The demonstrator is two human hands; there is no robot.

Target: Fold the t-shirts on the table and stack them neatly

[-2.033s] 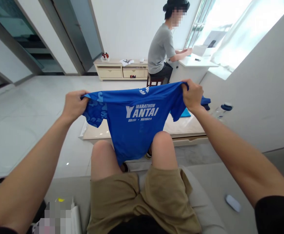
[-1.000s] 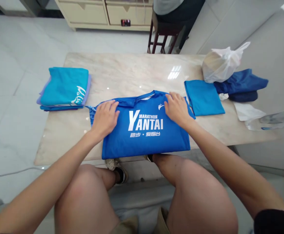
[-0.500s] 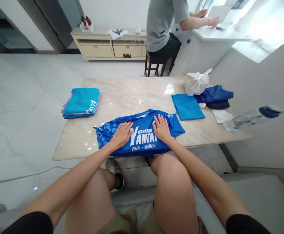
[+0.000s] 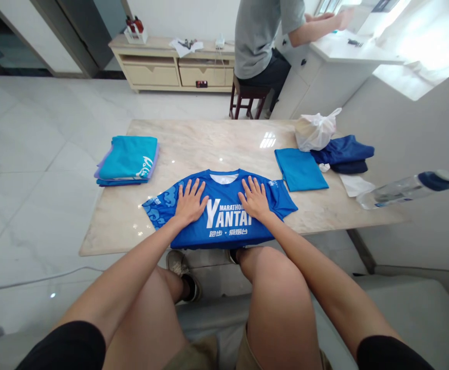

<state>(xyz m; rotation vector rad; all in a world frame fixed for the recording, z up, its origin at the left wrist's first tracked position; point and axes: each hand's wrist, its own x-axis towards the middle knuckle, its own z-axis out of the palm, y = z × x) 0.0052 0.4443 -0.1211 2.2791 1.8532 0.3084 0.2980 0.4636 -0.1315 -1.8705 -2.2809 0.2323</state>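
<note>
On the left of the marble-topped table (image 4: 209, 141), a stack of folded garments (image 4: 130, 156) stands apart from the work. To its right, at the near edge, lies the task piece: a blue shirt (image 4: 224, 194), front up, collar (image 4: 224, 178) facing the far side. Its patterned sleeve (image 4: 162, 203) extends left.

The left hand (image 4: 190, 200) rests palm down on the left chest, fingers spread, gripping nothing. The right hand (image 4: 254, 198) rests likewise on the right chest, partly covering the lettering. The step in hand appears to be flattening the cloth. For a good result, apply light, even pressure and work outward from the centre; dragging one side only would likely skew the collar. Square both shoulders and lay each sleeve out without creases. Check the near edge: whether cloth hangs below the table there cannot be told.

The plain sleeve (image 4: 285, 201) reaches right, close to a folded blue cloth (image 4: 301, 169); keep the two from overlapping. Farther right are a plastic bag (image 4: 317, 131), a dark blue garment (image 4: 342, 152) and a clear bottle (image 4: 399, 190), lying on its side.
</note>
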